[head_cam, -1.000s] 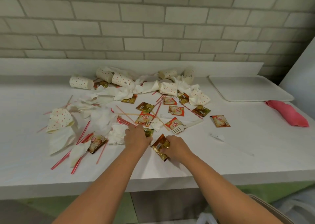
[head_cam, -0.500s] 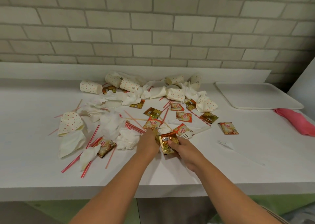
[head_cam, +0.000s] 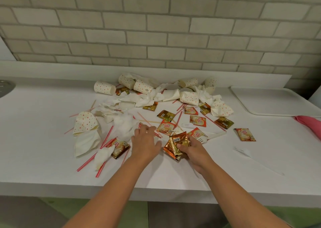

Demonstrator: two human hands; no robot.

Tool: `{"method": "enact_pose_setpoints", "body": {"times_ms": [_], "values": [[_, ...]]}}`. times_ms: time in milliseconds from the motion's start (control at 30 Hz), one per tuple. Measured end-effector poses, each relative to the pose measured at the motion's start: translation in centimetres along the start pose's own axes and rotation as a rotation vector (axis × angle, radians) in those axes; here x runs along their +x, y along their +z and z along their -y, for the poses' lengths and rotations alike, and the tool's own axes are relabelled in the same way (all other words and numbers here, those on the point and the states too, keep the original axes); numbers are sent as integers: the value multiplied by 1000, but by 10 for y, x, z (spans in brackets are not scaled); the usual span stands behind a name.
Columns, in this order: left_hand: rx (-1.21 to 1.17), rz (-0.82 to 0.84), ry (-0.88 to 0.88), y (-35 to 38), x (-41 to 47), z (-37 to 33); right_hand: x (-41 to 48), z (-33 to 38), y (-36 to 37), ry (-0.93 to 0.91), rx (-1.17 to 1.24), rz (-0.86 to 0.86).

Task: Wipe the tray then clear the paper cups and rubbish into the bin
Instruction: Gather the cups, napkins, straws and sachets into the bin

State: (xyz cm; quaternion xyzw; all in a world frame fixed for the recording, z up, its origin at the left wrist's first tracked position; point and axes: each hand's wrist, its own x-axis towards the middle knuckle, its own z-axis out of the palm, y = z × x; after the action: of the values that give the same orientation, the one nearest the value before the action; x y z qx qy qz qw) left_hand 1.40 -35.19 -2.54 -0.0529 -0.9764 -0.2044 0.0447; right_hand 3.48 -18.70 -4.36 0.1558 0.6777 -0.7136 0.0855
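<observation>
Rubbish is strewn over a white counter (head_cam: pixel 43 141): dotted paper cups (head_cam: pixel 104 87) lying on their sides, crumpled napkins (head_cam: pixel 126 125), red straws (head_cam: pixel 107 137) and sachets (head_cam: pixel 197 120). My right hand (head_cam: pixel 192 149) grips a small stack of gold and orange sachets (head_cam: pixel 177 143) just above the counter. My left hand (head_cam: pixel 145 141) is open with fingers spread, hovering over straws beside a crumpled napkin. A white tray (head_cam: pixel 271 101) lies at the far right, with a pink cloth (head_cam: pixel 309 123) by its near corner.
White plastic forks (head_cam: pixel 211 136) lie among the sachets and another fork (head_cam: pixel 257 160) lies alone at the right. A brick wall rises behind the counter. A round metal object (head_cam: pixel 5 88) shows at the far left edge. No bin is in view.
My right hand has gathered the orange sachets and lifted them slightly. My left hand has opened and shifted left toward the straws and napkin. The camera has tilted downward a little.
</observation>
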Motion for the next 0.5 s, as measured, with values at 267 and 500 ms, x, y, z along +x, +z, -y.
{"method": "enact_pose_setpoints", "body": {"times_ms": [267,500], "values": [[150,23,-46,24,-11,6,-3,-1,3,-5,-98,-19],[41,-40,14,24,-9,15,-6,-2,4,0,-119,-1]]}}
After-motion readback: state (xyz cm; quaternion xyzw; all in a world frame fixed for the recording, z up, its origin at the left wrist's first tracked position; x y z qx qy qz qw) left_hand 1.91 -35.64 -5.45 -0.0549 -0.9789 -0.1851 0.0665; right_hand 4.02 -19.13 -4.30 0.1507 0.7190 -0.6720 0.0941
